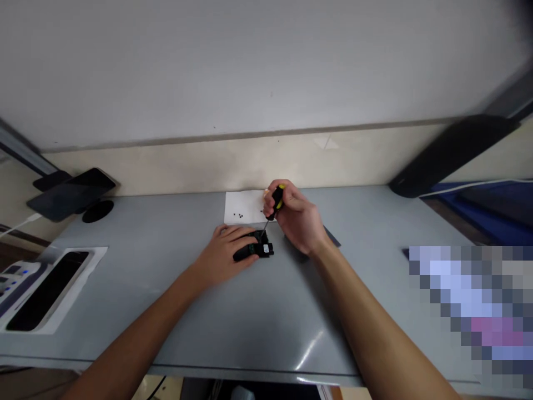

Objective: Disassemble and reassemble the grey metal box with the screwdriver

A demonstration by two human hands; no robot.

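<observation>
My right hand (297, 216) is closed around the black-and-yellow handle of a screwdriver (278, 197). Its thin shaft slants down to a small black electronic device (264, 249) that has a white label and some green board showing. Over the device's left part lies my left hand (227, 250), fingers and thumb gripping it against the table. Just behind, a white sheet of paper (247, 201) carries several tiny dark pieces (240, 216) that look like screws. A dark flat piece (333, 236) is partly hidden beneath my right wrist.
At the left stand a phone on a stand (73, 191), a phone-like black slab (50, 289) on white paper, and a white device with blue lights (19, 283). A black cylinder (449, 155) leans at the back right. The grey table (175, 322) meets the wall behind.
</observation>
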